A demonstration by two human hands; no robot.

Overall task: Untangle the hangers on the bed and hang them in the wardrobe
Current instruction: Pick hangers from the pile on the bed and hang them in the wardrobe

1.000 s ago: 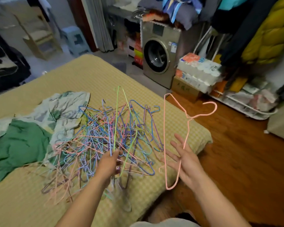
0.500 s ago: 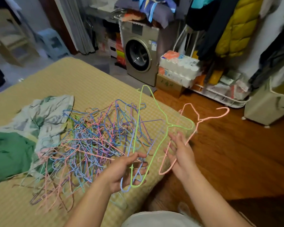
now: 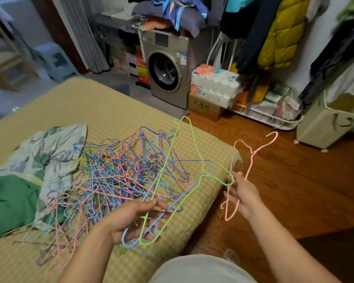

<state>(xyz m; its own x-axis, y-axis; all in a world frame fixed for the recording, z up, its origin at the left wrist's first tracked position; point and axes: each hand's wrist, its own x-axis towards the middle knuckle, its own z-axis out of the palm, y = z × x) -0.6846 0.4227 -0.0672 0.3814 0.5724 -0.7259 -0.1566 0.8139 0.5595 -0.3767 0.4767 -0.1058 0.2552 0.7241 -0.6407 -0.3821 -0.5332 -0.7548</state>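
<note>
A tangled heap of thin wire hangers [image 3: 114, 176] in pink, blue and purple lies on the yellow checked bed [image 3: 102, 107]. My left hand [image 3: 131, 219] holds a green hanger [image 3: 168, 162] and a blue hanger [image 3: 129, 240] at their lower ends, lifted off the heap. The green hanger's hook reaches across to my right hand [image 3: 243, 193]. My right hand holds a pink hanger [image 3: 250, 160] out past the bed's corner, over the wooden floor, and its fingertips touch the green hook.
A floral cloth [image 3: 47, 152] and a green cloth [image 3: 6, 203] lie left of the heap. A washing machine [image 3: 166, 72], toilet roll packs [image 3: 215, 82], a white floor rack [image 3: 268, 117] and hanging coats [image 3: 280, 31] stand beyond the bed. A beige bin [image 3: 325, 125] is at the right.
My left hand pulled the green hanger and a blue one out of the heap and carried them right. My right hand, still holding the pink hanger, met the green hook.
</note>
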